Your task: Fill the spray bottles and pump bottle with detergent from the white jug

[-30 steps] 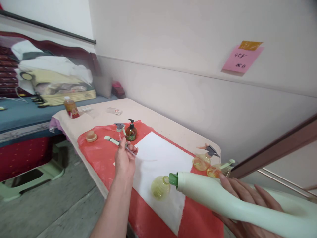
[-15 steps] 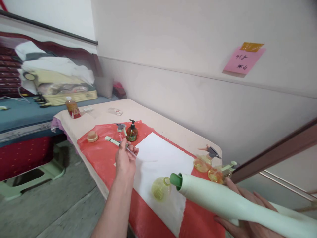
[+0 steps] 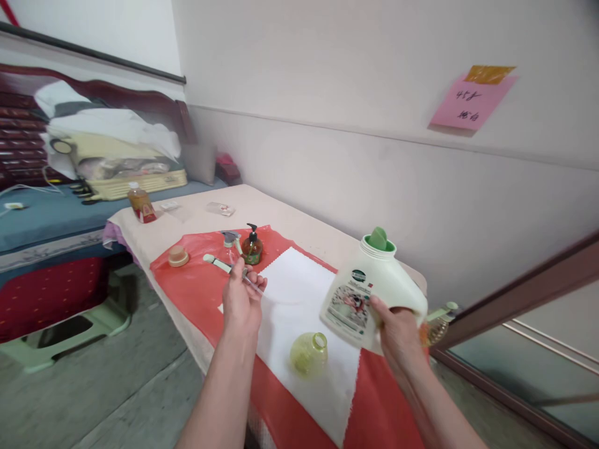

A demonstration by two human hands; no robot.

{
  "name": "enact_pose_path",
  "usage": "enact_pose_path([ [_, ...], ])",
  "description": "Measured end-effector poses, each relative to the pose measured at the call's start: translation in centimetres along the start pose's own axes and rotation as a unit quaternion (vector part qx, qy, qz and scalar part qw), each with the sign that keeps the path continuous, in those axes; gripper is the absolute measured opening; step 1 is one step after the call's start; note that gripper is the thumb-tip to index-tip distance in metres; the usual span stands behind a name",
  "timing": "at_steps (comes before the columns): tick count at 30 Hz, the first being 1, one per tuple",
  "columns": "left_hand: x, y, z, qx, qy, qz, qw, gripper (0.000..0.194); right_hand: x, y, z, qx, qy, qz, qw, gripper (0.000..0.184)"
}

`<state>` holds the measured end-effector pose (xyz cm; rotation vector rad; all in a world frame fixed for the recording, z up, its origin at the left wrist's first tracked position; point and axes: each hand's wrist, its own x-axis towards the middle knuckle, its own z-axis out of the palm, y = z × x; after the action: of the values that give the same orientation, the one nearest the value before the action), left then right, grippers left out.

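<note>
My left hand [image 3: 243,299] is closed around a pump top [image 3: 218,263] with a pale head and a clear dip tube, which points right over the white cloth [image 3: 294,280]. My right hand [image 3: 397,333] grips the handle of a pale green detergent jug [image 3: 381,271]. The jug stands upright at the cloth's right side, uncapped, its green pour spout [image 3: 378,238] showing; whether its base touches the table is unclear. In front of it sits a see-through yellow-green bottle [image 3: 309,357] with an open neck, on the cloth.
A brown pump bottle [image 3: 253,248], a trigger spray bottle [image 3: 229,249] and a beige cap [image 3: 178,256] stand on the red sheet [image 3: 276,386]. Another pump bottle [image 3: 438,327] is at the right edge. A drink bottle [image 3: 141,204] stands far left; a stool [image 3: 65,337] is below.
My right hand has brought the jug from a tilt toward the yellow-green bottle to upright, farther back and to the right of that bottle. My left hand keeps the pump top, almost still.
</note>
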<state>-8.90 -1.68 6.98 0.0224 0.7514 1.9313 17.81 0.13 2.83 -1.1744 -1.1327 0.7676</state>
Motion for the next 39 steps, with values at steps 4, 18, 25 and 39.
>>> enact_pose_path([
  [4,0.1,0.0,-0.1,0.006,-0.008,-0.001,1.0,0.023,0.8,3.6,3.8,0.025,-0.021,0.029,0.999,0.062],
  [18,-0.7,-1.3,0.5,0.053,-0.034,0.034,0.997,0.027,-12.2,8.6,1.6,-0.083,-0.185,0.044,0.978,0.083],
  [25,-2.3,-3.2,0.8,0.229,-0.126,0.093,0.961,0.026,-11.2,7.4,4.3,-0.129,-0.236,0.044,0.962,0.073],
  [39,-5.0,-5.2,1.4,0.43,-0.285,0.073,0.853,0.027,-9.1,2.1,1.4,-0.261,-0.105,0.004,0.96,0.075],
])
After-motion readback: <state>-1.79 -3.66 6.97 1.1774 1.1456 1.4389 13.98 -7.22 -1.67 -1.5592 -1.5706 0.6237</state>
